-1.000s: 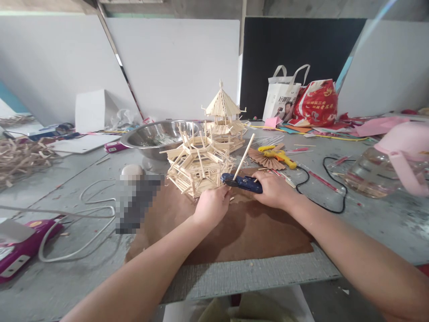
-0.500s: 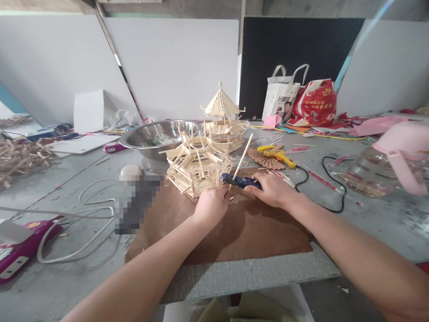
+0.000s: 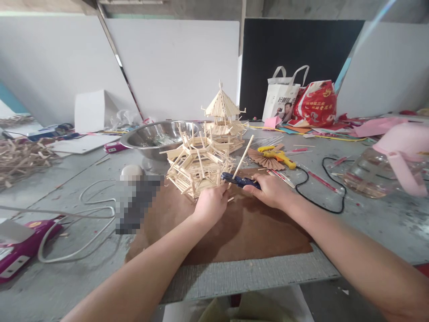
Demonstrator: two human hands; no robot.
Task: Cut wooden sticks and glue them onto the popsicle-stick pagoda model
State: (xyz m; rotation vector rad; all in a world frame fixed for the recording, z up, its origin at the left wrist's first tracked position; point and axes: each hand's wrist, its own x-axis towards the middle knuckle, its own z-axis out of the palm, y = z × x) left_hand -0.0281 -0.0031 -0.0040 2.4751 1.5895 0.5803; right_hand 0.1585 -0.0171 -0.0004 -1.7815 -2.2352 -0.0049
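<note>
My right hand (image 3: 273, 190) is closed around dark blue pliers (image 3: 241, 181), whose head points left. A thin wooden stick (image 3: 244, 156) slants upward at the pliers' head, and its lower end runs down to the fingers of my left hand (image 3: 212, 203). Those fingers are curled shut around the stick, partly hidden behind the back of the hand. Just beyond my left hand stands a many-sided frame of pale wooden sticks (image 3: 191, 167). It sits on a brown sheet (image 3: 248, 241), with several stick ends poking up from its top.
Behind the frame are a stick pagoda (image 3: 220, 105) and a steel bowl (image 3: 137, 141). To the right lie a yellow glue gun (image 3: 279, 156) with a black cord and a pink-lidded jug (image 3: 365, 176). A purple power strip (image 3: 30, 248) and white cable occupy the left.
</note>
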